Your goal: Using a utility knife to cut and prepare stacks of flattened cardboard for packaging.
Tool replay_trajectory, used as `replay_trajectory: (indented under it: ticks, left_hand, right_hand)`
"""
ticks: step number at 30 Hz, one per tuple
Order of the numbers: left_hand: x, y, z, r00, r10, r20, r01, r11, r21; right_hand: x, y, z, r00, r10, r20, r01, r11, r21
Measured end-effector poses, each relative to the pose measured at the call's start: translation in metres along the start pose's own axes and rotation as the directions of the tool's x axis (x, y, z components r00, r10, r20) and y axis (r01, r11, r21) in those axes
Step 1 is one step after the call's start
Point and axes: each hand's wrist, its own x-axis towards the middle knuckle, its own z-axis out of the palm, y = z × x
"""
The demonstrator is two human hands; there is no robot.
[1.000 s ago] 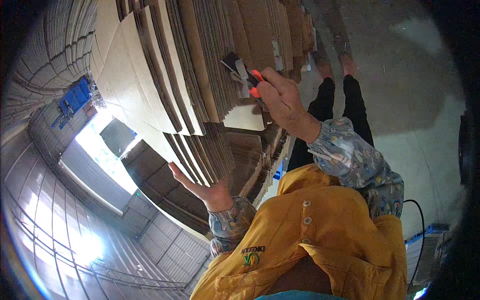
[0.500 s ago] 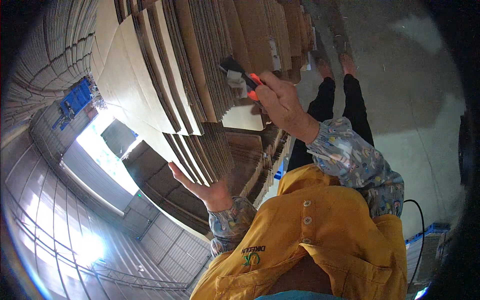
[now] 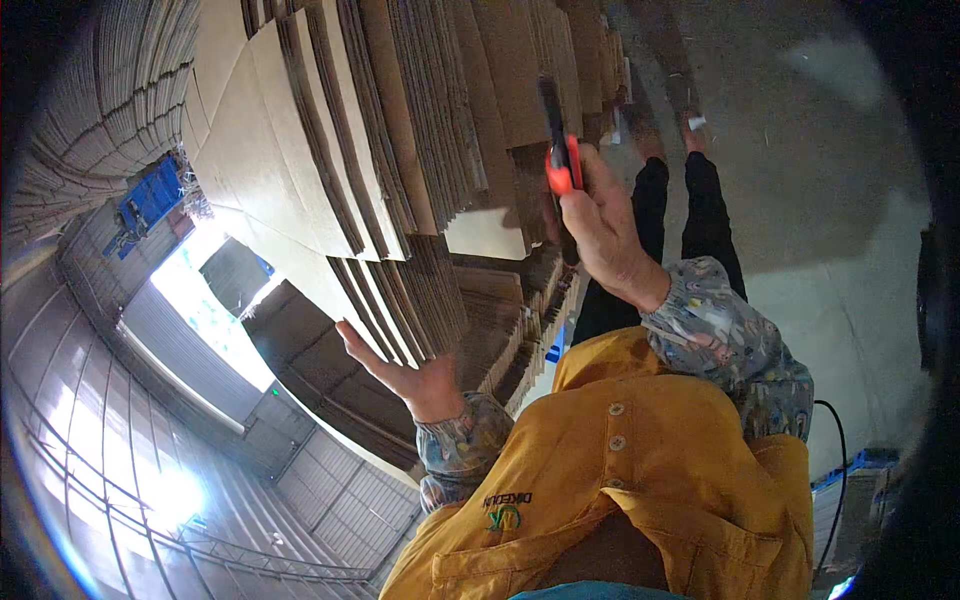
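It looks partway done: a loose pale scrap (image 3: 696, 122) near two o'clock, ragged cardboard (image 3: 385, 130) remaining at eleven, right hand (image 3: 608, 225) clenching a red-and-black tool (image 3: 563, 165), left hand (image 3: 425, 386) spread-fingered.

the bare right hand (image 3: 613, 232) grips a slim black-and-red hand tool (image 3: 564, 172) pointing toward twelve o'clock. the bare, opened left hand (image 3: 420, 382) is at the six-o'clock end of stacked, flat brown cardboard sheets (image 3: 425, 120).

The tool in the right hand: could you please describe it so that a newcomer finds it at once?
Find the large cardboard stack in the upper middle of the picture. In front of its right part, the right hand grips a slim, dark tool pointing toward the top. Its bright orange-red patches set it apart from the brown sheets.
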Motion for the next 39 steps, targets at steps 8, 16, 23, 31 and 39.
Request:
replay_trajectory:
  ticks: [8,16,23,31,39]
  left_hand:
    - [-0.003,-0.002,0.004,0.997,-0.021,-0.07,0.021,1.0,-0.004]
    - [-0.002,-0.008,-0.002,0.998,-0.035,-0.042,0.037,0.998,0.059]
    - [-0.002,-0.008,-0.001,0.998,-0.027,-0.061,0.031,0.998,0.058]
    - [-0.001,-0.012,0.002,0.998,-0.042,-0.049,0.044,0.998,0.034]
    - [-0.002,-0.014,-0.003,0.995,-0.032,-0.093,0.045,0.988,0.145]
  right_hand:
    - [0.007,-0.032,0.022,0.993,0.119,0.023,-0.119,0.935,0.335]
    - [0.025,-0.015,0.023,0.995,0.082,0.05,-0.096,0.841,0.532]
    - [0.028,-0.017,0.021,0.971,0.189,0.149,-0.239,0.699,0.674]
    - [0.023,-0.023,0.016,0.972,0.217,0.089,-0.225,0.757,0.613]
    - [-0.04,-0.001,0.025,0.974,-0.199,0.105,0.208,0.975,-0.082]
